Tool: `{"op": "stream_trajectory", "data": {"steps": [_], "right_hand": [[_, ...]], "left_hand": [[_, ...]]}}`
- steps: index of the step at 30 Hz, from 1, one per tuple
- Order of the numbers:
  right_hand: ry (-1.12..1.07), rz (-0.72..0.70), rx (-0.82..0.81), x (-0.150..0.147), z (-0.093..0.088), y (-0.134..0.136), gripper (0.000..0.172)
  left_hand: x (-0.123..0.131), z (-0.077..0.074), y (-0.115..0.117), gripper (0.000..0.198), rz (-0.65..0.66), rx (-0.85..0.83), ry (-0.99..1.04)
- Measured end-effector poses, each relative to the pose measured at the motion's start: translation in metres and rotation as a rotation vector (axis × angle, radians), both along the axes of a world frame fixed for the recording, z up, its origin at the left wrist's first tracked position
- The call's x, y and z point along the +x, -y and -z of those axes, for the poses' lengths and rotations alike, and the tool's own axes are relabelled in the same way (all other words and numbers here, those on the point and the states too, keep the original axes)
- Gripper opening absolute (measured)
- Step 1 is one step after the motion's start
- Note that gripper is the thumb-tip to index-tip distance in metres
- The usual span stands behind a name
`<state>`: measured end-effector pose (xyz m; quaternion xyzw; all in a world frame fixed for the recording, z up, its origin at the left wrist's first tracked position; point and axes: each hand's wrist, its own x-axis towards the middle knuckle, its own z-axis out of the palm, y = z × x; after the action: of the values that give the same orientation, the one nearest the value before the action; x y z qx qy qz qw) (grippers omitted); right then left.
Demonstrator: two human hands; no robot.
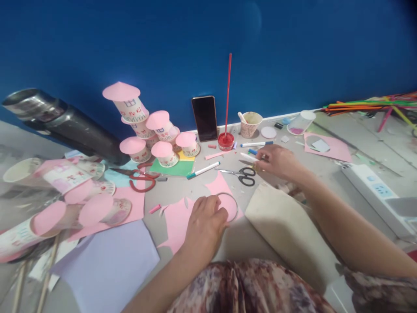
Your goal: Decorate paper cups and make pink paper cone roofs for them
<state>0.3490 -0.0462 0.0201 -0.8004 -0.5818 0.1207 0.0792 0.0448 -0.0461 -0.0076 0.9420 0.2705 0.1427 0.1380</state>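
Note:
My left hand [206, 224] has its fingers curled on the edge of a thin round ring [237, 204], holding it on a cut sheet of pink paper [176, 221]. Pink shows through the ring's middle. Off to the right, the fingers of my right hand [279, 161] are closed on one end of a white marker [248, 157]. A blue tip [252, 151] shows just behind that marker. Scissors with black handles [246, 176] lie between my hands. A white marker with a teal cap [203, 170] rests left of them.
Paper-cup towers with pink cone roofs [121, 92] stand at the back left, near a dark cylinder [65, 119]. A phone [205, 118] leans on the blue wall beside a red stick in a base [226, 141]. A beige pouch [280, 217] and power strip [379, 191] lie right.

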Motion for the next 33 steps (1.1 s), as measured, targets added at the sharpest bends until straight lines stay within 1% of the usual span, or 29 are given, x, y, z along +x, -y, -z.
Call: {"op": "stream_trajectory", "data": {"steps": [2, 3, 6, 8, 10, 11, 13, 15, 16, 17, 18, 19, 21, 22, 24, 27, 30, 33], "right_hand": [[-0.154, -0.001, 0.066, -0.006, -0.007, 0.003, 0.019], [-0.260, -0.007, 0.093, -0.009, -0.011, 0.005, 0.022], [-0.613, -0.054, 0.123, -0.022, -0.018, 0.010, 0.036], [-0.832, -0.065, 0.122, -0.029, -0.017, 0.012, 0.035], [-1.042, -0.051, 0.114, -0.033, -0.013, 0.013, 0.030], [-1.144, -0.051, 0.107, -0.034, -0.011, 0.014, 0.031], [-1.330, -0.113, 0.075, -0.035, -0.007, 0.015, 0.040], [-1.433, -0.240, 0.030, -0.037, -0.003, 0.016, 0.059], [-1.435, -0.306, 0.023, -0.040, -0.001, 0.017, 0.067], [-1.394, -0.352, 0.042, -0.044, 0.001, 0.018, 0.069], [-1.303, -0.375, 0.088, -0.049, 0.005, 0.019, 0.064], [-1.167, -0.386, 0.155, -0.055, 0.009, 0.020, 0.055], [-0.800, -0.414, 0.309, -0.067, 0.021, 0.022, 0.030], [-0.644, -0.472, 0.362, -0.072, 0.027, 0.023, 0.022], [-0.445, -0.584, 0.412, -0.079, 0.038, 0.026, 0.015], [-0.330, -0.670, 0.403, -0.082, 0.046, 0.028, 0.015], [-0.285, -0.690, 0.388, -0.081, 0.046, 0.029, 0.015], [-0.271, -0.691, 0.382, -0.081, 0.044, 0.030, 0.016]], "left_hand": [[0.000, 0.001, 0.000, 0.014, 0.021, 0.006, 0.028], [0.000, 0.001, 0.000, 0.014, 0.029, 0.014, 0.035], [-0.001, 0.004, -0.001, 0.013, 0.038, 0.030, 0.041], [-0.001, 0.008, -0.001, 0.012, 0.039, 0.036, 0.062], [-0.002, 0.014, 0.000, 0.011, 0.037, 0.046, 0.087], [-0.003, 0.017, 0.000, 0.011, 0.035, 0.052, 0.092], [-0.004, 0.023, 0.000, 0.012, 0.029, 0.060, 0.090], [-0.005, 0.026, 0.000, 0.013, 0.028, 0.057, 0.089], [-0.006, 0.026, -0.001, 0.013, 0.033, 0.052, 0.091], [-0.006, 0.025, -0.001, 0.012, 0.041, 0.045, 0.091], [-0.007, 0.025, -0.002, 0.011, 0.049, 0.036, 0.086], [-0.007, 0.023, -0.002, 0.011, 0.057, 0.027, 0.078], [-0.007, 0.020, -0.003, 0.009, 0.064, 0.011, 0.062], [-0.007, 0.018, -0.003, 0.009, 0.066, 0.000, 0.058], [-0.007, 0.014, -0.002, 0.009, 0.073, -0.026, 0.055], [-0.007, 0.010, -0.001, 0.012, 0.054, -0.051, 0.048], [-0.006, 0.009, 0.002, 0.017, -0.010, -0.019, 0.034], [-0.007, 0.010, 0.008, 0.017, -0.034, 0.018, 0.056]]}}
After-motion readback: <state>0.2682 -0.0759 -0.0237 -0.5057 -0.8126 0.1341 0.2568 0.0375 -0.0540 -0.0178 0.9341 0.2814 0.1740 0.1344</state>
